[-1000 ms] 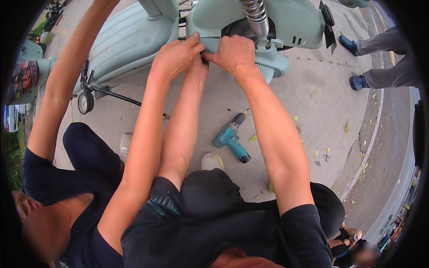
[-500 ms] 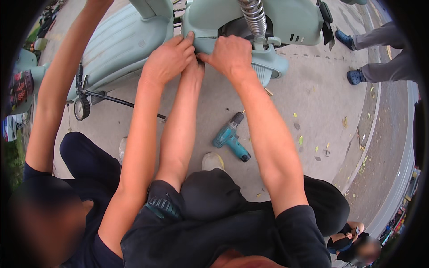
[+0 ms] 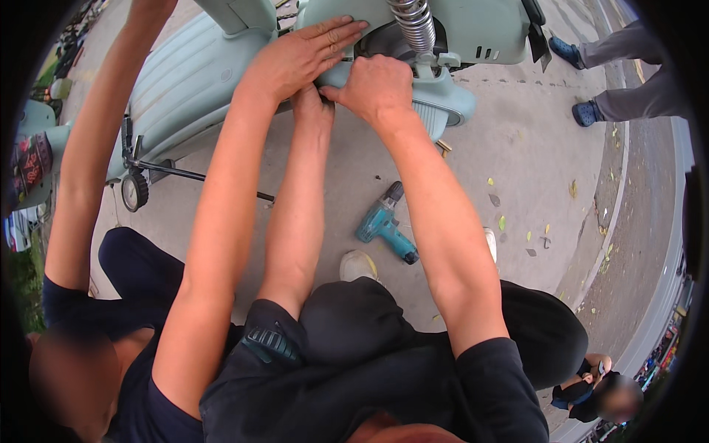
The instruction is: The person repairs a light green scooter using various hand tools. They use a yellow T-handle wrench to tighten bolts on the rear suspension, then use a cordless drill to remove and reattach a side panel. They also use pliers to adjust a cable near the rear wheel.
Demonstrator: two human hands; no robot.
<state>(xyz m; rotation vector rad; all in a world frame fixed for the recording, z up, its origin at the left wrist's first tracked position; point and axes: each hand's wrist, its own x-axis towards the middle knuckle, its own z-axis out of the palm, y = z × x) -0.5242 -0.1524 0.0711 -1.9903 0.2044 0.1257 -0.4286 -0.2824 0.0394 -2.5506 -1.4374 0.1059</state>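
Observation:
A pale green motor scooter (image 3: 185, 81) fills the upper part of the view. My right hand (image 3: 380, 85) is closed over the edge of its body panel (image 3: 338, 72), knuckles up and thumb pointing left, just below a silver coil-spring shock absorber (image 3: 413, 26). My left hand (image 3: 314, 105) reaches up against the underside of the same panel. Its fingers are hidden beneath the panel and behind a co-worker's hand (image 3: 306, 59). That hand lies with stretched fingers across the panel's top, and the co-worker's forearm runs alongside my left arm.
A teal cordless drill (image 3: 388, 227) lies on the concrete between my forearms. To the left, a round gauge (image 3: 134, 191) sits at the end of a black bar. The co-worker crouches at my left. Another person's blue clogs (image 3: 586, 114) stand at the right.
The co-worker's hand has shifted right and farther up, from bent fingers at the panel's edge to fingers stretched across its top. My hands remain at the panel.

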